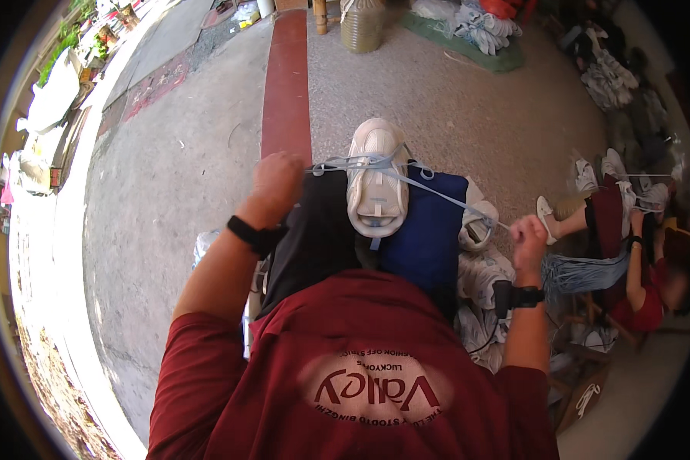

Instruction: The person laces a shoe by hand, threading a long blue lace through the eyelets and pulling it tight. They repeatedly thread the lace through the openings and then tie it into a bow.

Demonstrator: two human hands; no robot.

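White sneaker [377,188], seemingly steadied by your lap [429,238]; blue laces [446,196], gripped taut either side in left hand [278,180], right hand [528,244].

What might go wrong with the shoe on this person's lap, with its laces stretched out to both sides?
The white shoe might twist or slide, since neither hand steadies it: left hand and right hand are both out on the light blue laces.

Uneven tension might leave the laces lopsided, as the right strand looks longer.

The right strand might snag on another white shoe, since it appears to cross it in this view.
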